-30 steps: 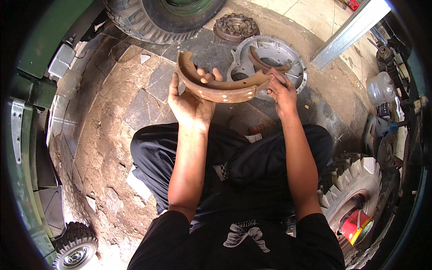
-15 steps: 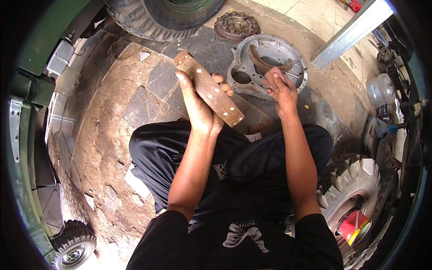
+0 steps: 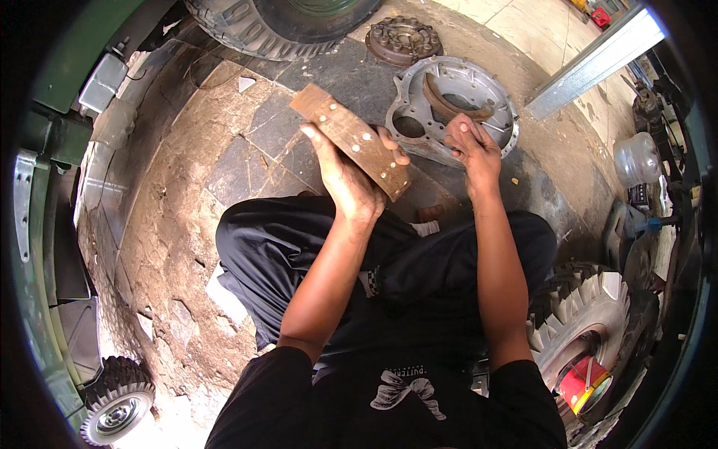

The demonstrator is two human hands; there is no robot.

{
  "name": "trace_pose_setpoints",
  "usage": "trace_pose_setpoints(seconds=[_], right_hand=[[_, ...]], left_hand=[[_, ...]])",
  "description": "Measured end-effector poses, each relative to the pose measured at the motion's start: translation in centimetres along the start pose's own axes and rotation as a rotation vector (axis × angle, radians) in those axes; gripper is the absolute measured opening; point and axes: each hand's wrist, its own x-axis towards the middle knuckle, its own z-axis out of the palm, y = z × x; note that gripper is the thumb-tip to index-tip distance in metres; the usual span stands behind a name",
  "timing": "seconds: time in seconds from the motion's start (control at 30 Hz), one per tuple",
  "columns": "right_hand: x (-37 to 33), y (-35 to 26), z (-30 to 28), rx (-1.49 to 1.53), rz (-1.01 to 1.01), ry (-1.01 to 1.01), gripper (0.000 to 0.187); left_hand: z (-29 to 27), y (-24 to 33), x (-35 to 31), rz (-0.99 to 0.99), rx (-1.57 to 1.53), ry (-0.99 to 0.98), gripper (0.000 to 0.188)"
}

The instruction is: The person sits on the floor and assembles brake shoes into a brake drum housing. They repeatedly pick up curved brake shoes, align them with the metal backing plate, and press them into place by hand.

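Note:
My left hand (image 3: 349, 173) is wrapped around a brake shoe (image 3: 357, 142), a curved brown piece with pale rivets along its lining. Its lining faces up, and the fingertips curl over the far edge. In my right hand (image 3: 479, 159), a small reddish-brown piece that looks like folded sandpaper (image 3: 460, 126) is pinched between thumb and fingers, apart from the shoe. Just beyond the right hand, a round grey metal housing (image 3: 508, 112) lies on the floor. A second rusty, curved brake shoe (image 3: 434, 96) rests in it.
A rusty round clutch-like plate (image 3: 404, 41) lies behind the housing. A large tire (image 3: 277, 37) is at the far left, and a metal post (image 3: 594, 67) stands at the far right. Near my right knee are another tire (image 3: 591, 307) and a red tin (image 3: 583, 383).
My left hand has tilted the brake shoe, so more of its side edge shows. The view has shifted slightly; my right hand still pinches the reddish piece.

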Motion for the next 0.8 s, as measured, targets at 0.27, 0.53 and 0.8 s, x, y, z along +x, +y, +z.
trace_pose_setpoints(seconds=[0.27, 0.53, 0.8], right_hand=[[0.1, -0.1, 0.6, -0.101, -0.224, 0.071, 0.033], [-8.1, -4.6, 4.3, -0.421, -0.981, -0.009, 0.024], [-8.7, -1.6, 6.2, -0.542, -1.245, -0.271, 0.029]], left_hand=[[0.4, -0.7, 0.5, -0.126, 0.035, -0.313, 0.085], [0.3, -1.8, -0.9, -0.068, 0.3, 0.079, 0.087], [-1.5, -3.2, 0.3, 0.072, 0.213, 0.256, 0.076]])
